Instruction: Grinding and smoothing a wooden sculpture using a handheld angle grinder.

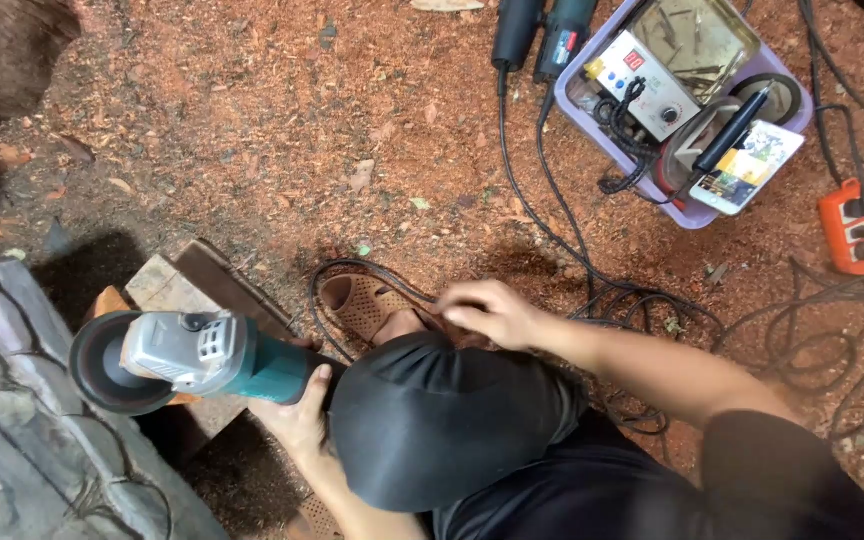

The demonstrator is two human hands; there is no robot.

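My left hand [297, 418] grips the teal body of an angle grinder [202, 355] with a grey head. Its black disc [102, 365] sits against the edge of a grey carved wood block [22, 430] at the lower left. My right hand [487, 310] reaches over my bent knee in black trousers [432, 420]. Its fingers are pinched on a black cable [372, 268] that loops past a brown perforated sandal [357, 302] on my foot.
Wooden planks [197, 285] lie under the grinder on ground covered in red sawdust. At the top right stands a lilac basket [602, 140] holding a control box and tools. Beside it are two power tools [537, 35], an orange power strip [857, 225] and tangled cables [822, 320].
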